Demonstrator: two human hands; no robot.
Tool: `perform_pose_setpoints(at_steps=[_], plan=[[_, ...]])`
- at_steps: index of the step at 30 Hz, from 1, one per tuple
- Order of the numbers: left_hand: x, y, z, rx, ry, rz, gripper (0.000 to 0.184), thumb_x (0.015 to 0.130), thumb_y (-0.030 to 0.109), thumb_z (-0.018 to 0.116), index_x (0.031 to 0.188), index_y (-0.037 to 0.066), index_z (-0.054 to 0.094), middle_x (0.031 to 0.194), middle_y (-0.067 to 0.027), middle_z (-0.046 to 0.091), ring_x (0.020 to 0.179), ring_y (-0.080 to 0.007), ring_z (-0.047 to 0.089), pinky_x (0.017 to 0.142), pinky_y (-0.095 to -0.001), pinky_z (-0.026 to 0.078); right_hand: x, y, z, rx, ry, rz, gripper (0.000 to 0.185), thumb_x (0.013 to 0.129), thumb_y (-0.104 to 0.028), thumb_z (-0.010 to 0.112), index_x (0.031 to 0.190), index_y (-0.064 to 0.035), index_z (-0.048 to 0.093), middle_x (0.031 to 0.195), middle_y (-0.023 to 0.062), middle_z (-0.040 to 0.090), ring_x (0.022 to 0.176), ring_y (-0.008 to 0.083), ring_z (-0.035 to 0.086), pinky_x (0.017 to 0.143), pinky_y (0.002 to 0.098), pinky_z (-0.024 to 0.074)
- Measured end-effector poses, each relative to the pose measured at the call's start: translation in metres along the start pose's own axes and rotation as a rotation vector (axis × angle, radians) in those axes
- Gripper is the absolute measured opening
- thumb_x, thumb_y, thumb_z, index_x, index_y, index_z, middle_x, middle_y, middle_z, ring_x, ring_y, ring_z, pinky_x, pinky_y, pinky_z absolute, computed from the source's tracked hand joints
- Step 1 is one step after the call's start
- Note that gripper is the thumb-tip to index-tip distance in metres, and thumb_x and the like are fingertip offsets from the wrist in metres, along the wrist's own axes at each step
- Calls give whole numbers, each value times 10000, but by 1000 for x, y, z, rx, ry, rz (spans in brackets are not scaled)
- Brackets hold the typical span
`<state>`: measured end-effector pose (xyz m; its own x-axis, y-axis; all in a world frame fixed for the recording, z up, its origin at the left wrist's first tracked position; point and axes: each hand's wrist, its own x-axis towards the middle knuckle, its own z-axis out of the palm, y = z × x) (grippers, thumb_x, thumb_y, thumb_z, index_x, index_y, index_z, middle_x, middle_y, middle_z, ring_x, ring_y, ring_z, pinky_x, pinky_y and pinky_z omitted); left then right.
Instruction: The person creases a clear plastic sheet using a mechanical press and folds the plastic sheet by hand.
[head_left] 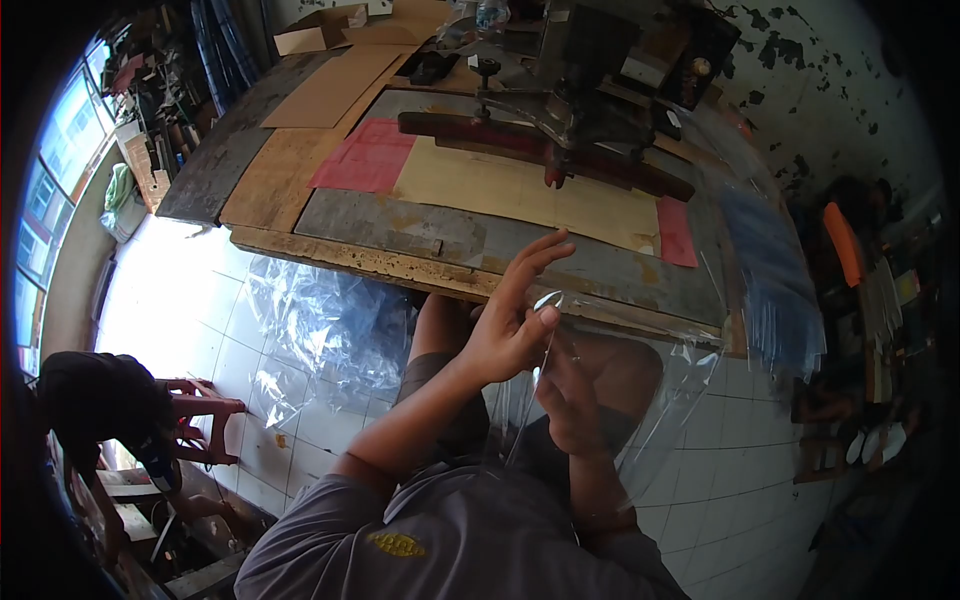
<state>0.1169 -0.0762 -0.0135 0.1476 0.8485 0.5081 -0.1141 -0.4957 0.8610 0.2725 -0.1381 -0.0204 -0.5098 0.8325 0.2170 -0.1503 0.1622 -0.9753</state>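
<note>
A clear plastic sheet [660, 420] hangs over my lap, in front of the workbench edge. My left hand [513, 325] is at its upper left edge, thumb against the plastic and the other fingers stretched upward. Seen through the film, my right hand [572, 400] is lower and to the right, its fingers bent around or behind the sheet; the exact contact is unclear. Beyond my hands, a yellow strip [510, 190] with red ends lies on the bench under a dark red metal bar [480, 133].
The wooden workbench [370, 262] has cardboard [330, 88] at the back left. Clear plastic sheets [765, 270] hang over its right side. Crumpled plastic [335, 330] is below the front edge. A red stool [208, 420] stands at the left.
</note>
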Motion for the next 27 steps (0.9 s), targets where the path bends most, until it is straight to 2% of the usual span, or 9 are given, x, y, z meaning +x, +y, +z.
perform_pose_setpoints(at_steps=[3,5,8,11,14,17,20,23,27], plan=[[2,-2,-4,42,-45,48,856,992,672,496,1547,21,469,1655,-235,375,1521,-364,388,1216,-493,285,-4,1,1,-66,33,-41,786,1095,-371,491,1663,59,157,1715,241,210,1610,342,203,1302,448,148],[1,1,-3,7,-41,34,779,994,589,556,1535,32,484,1636,-226,399,1463,-336,456,1152,-442,377,-2,14,3,-57,60,-151,800,1097,-377,487,1668,59,135,1725,249,186,1619,350,175,1304,452,129],[-2,-6,4,-22,-29,68,750,995,569,579,1513,33,499,1612,-231,420,1479,-365,437,1186,-466,342,-1,10,-3,-95,56,-187,823,1104,-404,464,1674,58,91,1739,263,141,1631,360,128,1308,458,92],[-3,-8,9,-31,-2,89,759,994,594,573,1494,28,507,1602,-241,423,1493,-392,423,1212,-497,315,5,9,4,85,57,-223,828,1112,-415,420,1674,62,43,1754,251,111,1638,360,97,1311,467,71],[-3,-8,8,-37,19,79,774,989,614,572,1487,25,510,1600,-244,425,1487,-394,431,1209,-499,321,1,25,-4,-53,77,-217,796,1116,-434,401,1679,45,105,1758,231,129,1640,351,99,1313,472,57],[-4,-7,4,-15,24,81,779,985,616,577,1482,21,512,1594,-243,438,1481,-388,439,1206,-494,325,-5,29,-10,-172,46,-135,746,1120,-457,379,1673,15,211,1725,202,238,1606,343,219,1291,466,190],[-4,-11,-3,-28,-4,110,775,981,618,579,1463,14,526,1575,-241,465,1465,-377,458,1199,-485,335,-5,9,-2,-104,38,-69,691,1113,-429,459,1639,0,330,1639,181,363,1511,316,373,1193,446,374],[-7,-15,-8,-77,-23,127,771,976,630,574,1433,9,550,1555,-239,489,1446,-364,478,1192,-477,345,-15,22,4,-117,30,-47,640,1094,-348,555,1604,1,391,1515,169,465,1379,262,497,1061,407,491],[-12,-15,-11,-95,3,124,785,969,660,559,1400,4,575,1536,-237,509,1428,-360,497,1185,-475,352,-35,46,7,32,-17,79,541,1043,-223,665,1505,-1,493,1327,127,600,1227,206,610,994,376,531]])
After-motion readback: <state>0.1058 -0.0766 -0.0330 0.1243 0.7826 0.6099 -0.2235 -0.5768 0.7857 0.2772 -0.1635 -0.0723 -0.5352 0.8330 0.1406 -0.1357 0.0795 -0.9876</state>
